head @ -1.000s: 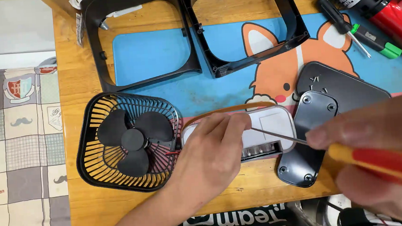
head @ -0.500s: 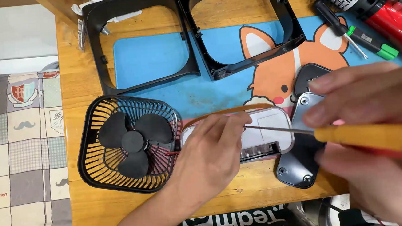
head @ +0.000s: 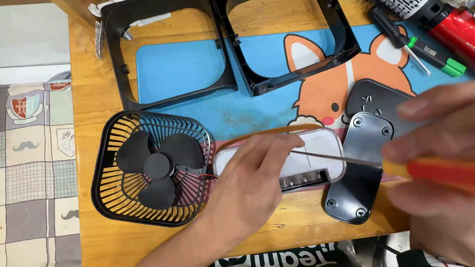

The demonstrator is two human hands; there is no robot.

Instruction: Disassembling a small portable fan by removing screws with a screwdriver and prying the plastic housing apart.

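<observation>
My left hand (head: 252, 185) rests on a white rounded battery-base module (head: 317, 158) near the desk's front edge, fingers pressing its top. My right hand (head: 452, 168), close to the camera and blurred, grips a red and yellow screwdriver (head: 457, 171). Its thin shaft (head: 334, 157) reaches left across the module to the fingertips of my left hand. A black fan grille with blades (head: 153, 167) lies left of the module, joined to it by thin wires. A dark grey base plate (head: 362, 169) lies under and to the right of the module.
Two black square fan frames (head: 170, 49) (head: 286, 35) lie at the back on a blue mat with a cartoon dog (head: 324, 94). A round hairbrush with red handle (head: 441, 13) and a green-tipped screwdriver (head: 415, 46) sit at the back right. The wooden desk's edge (head: 83, 161) drops to a patterned floor mat at left.
My right hand has shifted slightly right and lower, with the screwdriver shaft still on the white module. My left hand stays on the module.
</observation>
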